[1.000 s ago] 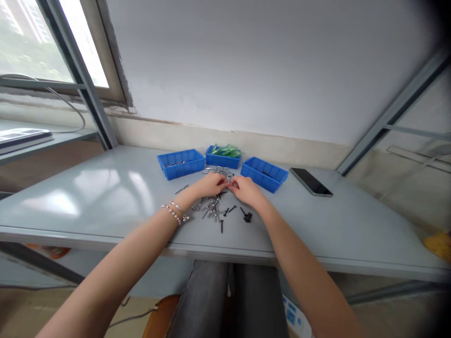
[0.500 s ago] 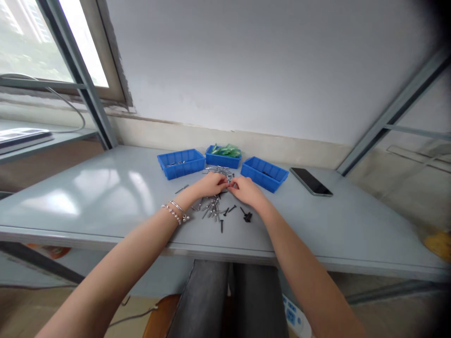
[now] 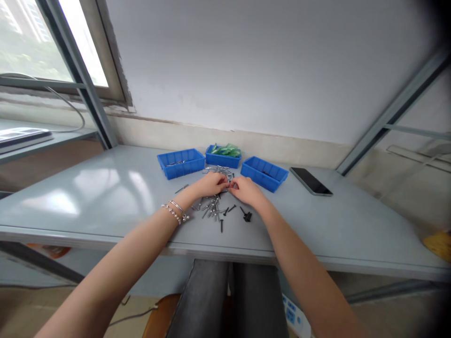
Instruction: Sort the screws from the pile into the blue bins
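A loose pile of silver and black screws (image 3: 213, 206) lies on the grey table (image 3: 105, 197). My left hand (image 3: 210, 184), bracelets on its wrist, rests over the pile's far part with fingers curled. Its fingertips meet those of my right hand (image 3: 246, 190), also curled in a pinch. What the fingers hold is too small to make out. A few black screws (image 3: 246, 216) lie just below my right wrist. Three blue bins stand beyond the hands: the left bin (image 3: 181, 163), the middle bin (image 3: 223, 157) with green pieces, and the right bin (image 3: 264, 173).
A black phone (image 3: 310, 181) lies face up right of the bins. A window and a slanted metal post (image 3: 84, 89) stand at the left. A wall runs behind the table. My knees are under the table's front edge.
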Available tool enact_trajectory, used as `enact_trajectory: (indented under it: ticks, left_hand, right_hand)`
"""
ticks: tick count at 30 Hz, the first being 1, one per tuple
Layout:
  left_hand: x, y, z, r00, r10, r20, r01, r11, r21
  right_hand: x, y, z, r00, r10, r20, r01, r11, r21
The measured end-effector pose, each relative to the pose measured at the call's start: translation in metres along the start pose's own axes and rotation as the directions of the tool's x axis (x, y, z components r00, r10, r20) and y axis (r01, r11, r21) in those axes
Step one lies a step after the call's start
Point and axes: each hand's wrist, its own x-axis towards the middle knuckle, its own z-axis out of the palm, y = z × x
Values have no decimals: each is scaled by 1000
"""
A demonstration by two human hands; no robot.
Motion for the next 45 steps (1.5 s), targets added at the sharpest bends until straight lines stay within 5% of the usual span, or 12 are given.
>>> enact_trajectory:
  ticks: [45]
  left_hand:
    - [-2, 0, -1, 999, 31, 11, -31, 1000, -4]
  right_hand:
    - [0, -1, 0, 999, -26, 39, 25, 1000, 4]
